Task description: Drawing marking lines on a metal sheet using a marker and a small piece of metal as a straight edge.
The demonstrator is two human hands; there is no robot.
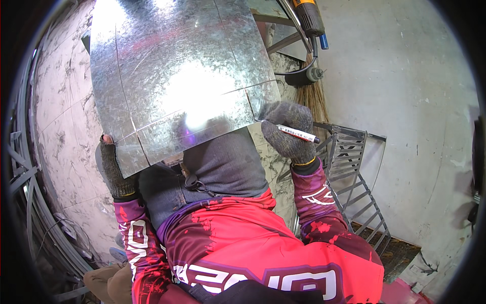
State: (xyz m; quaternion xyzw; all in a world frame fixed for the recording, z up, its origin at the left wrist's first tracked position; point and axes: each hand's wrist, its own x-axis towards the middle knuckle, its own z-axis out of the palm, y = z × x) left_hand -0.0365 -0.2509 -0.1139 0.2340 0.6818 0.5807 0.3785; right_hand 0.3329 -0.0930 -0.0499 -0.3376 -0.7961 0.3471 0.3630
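Note:
A shiny galvanized metal sheet (167, 66) lies in front of me, its near edge above my lap. Dark lines run along and across its surface, crossing near both near corners. My left hand (114, 164), in a dark knit glove with the thumb tip bare, is closed on the sheet's near left corner; its other fingers are mostly hidden. My right hand (291, 131), gloved too, pinches a white marker pen (298, 134) with a dark end. The pen's tip points left, at the sheet near its right corner, by the end of a drawn line.
An orange and black power tool (310, 17) stands at the upper right, above a straw broom (312, 99). Right of me is a grey metal rack (349, 157) beside a pale wall (405, 116). Long metal strips (33, 213) lie along the left. Brown cloth (109, 283) shows at lower left.

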